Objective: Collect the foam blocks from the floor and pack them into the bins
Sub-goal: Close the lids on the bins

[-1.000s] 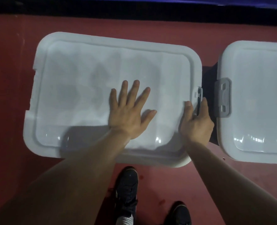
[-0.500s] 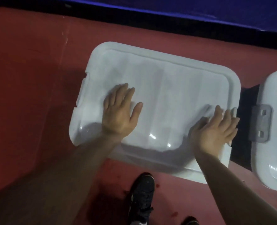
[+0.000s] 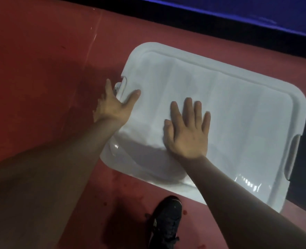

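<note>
Left grip spread: thumb on bin lid, fingers straight over end latch. Right grip flat, pressing lid centre. Lid low over floor, beneath both grips. Judged light, glossy, flexible, slippery; best held by rim ends. Foam blocks not in view.

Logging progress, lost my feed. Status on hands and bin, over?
Left hand at left-end latch, thumb on lid. Right hand flat on lid. Lid in place; no foam blocks in view. Shoe near, not in the way.
</note>
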Motion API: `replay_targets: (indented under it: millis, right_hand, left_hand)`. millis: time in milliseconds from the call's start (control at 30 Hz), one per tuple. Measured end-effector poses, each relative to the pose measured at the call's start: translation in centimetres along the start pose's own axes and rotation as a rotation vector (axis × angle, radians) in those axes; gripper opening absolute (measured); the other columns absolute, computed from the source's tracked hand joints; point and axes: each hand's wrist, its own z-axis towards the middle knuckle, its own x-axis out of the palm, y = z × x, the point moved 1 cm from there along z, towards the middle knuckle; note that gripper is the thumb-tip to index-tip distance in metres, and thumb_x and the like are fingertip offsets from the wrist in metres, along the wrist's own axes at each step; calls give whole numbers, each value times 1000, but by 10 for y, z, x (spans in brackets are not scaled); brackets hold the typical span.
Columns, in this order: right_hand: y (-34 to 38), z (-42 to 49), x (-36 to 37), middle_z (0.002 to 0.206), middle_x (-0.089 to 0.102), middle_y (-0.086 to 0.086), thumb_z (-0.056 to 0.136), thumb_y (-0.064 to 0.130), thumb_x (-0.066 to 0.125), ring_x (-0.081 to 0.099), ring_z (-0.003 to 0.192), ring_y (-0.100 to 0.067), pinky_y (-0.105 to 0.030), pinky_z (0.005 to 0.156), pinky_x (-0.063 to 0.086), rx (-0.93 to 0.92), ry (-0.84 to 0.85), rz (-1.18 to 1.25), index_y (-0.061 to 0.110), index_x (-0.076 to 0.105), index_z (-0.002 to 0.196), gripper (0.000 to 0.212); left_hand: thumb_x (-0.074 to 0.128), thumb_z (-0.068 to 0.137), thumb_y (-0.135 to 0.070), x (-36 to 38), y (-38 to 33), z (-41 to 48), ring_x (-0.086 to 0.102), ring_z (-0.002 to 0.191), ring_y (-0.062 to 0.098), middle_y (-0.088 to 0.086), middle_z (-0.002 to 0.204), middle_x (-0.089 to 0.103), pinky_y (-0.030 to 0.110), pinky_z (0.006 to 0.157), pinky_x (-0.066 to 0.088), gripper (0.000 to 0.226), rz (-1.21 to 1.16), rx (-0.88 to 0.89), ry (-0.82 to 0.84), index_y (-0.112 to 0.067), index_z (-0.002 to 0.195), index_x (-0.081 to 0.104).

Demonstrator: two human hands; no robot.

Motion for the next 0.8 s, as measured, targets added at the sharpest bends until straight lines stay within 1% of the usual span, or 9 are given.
replay_targets:
  millis: [33, 100, 200, 267, 333, 500, 600, 700, 800]
  right_hand:
    - [0, 0, 1, 165, 28, -13, 103, 44, 40, 17, 154, -37, -59, 122, 11, -7, -11, -6, 26, 42, 155, 55]
    - [1, 1, 1, 164, 29, -14, 103, 44, 39, 17, 154, -37, -59, 122, 12, -3, -10, -14, 26, 42, 154, 54]
    - [2, 1, 1, 163, 31, -15, 103, 44, 37, 19, 153, -38, -60, 121, 14, -4, -28, -11, 25, 44, 153, 54]
    - [0, 2, 1, 162, 33, -16, 103, 44, 38, 22, 152, -39, -61, 121, 15, -12, -50, -14, 24, 46, 152, 54]
    - [0, 1, 2, 162, 33, -15, 103, 44, 39, 21, 152, -39, -61, 121, 14, -12, -47, -11, 24, 46, 153, 54]
    - [0, 2, -1, 163, 30, -15, 104, 45, 36, 17, 153, -39, -60, 122, 10, -10, 3, -4, 25, 42, 154, 54]
    - [0, 1, -2, 164, 28, -14, 104, 46, 35, 16, 153, -39, -60, 122, 9, -8, 30, -12, 25, 41, 154, 54]
    - [0, 3, -3, 165, 25, -14, 105, 46, 34, 12, 154, -39, -60, 122, 6, -13, 63, -2, 26, 38, 156, 55]
    - [0, 3, -3, 166, 24, -15, 105, 47, 33, 11, 155, -39, -60, 123, 4, -17, 76, 5, 26, 37, 157, 55]
  left_hand:
    - [47, 75, -91, 0, -1, -1, 44, 138, 41, 18, 152, 43, 53, 113, 35, 108, 12, -1, -1, -34, 159, 12]
    - [52, 77, -86, 2, -1, -5, 50, 128, 43, 19, 144, 44, 51, 105, 42, 108, 47, 82, -121, -23, 158, 19]
    - [55, 84, -77, 4, 2, -15, 60, 108, 45, 20, 132, 47, 51, 84, 53, 100, 124, 222, -304, -6, 151, 33]
    - [56, 89, -70, 4, 0, -20, 63, 95, 46, 21, 126, 47, 50, 70, 53, 85, 148, 277, -329, -3, 140, 45]
    - [57, 91, -67, 4, -2, -23, 65, 85, 46, 20, 123, 48, 48, 63, 52, 73, 163, 304, -336, -5, 130, 52]
    - [54, 92, -68, 5, 1, -21, 64, 80, 45, 18, 121, 52, 50, 68, 54, 72, 192, 331, -367, -7, 129, 57]
    - [56, 93, -65, 6, -1, -22, 65, 81, 44, 18, 125, 50, 51, 61, 54, 73, 163, 326, -369, -6, 135, 54]
    - [57, 96, -59, 8, 0, -24, 67, 79, 43, 18, 124, 52, 49, 54, 53, 66, 196, 412, -394, -5, 134, 55]
    - [55, 99, -55, 11, 0, -25, 66, 83, 44, 20, 125, 52, 49, 57, 53, 64, 236, 431, -405, -2, 135, 54]
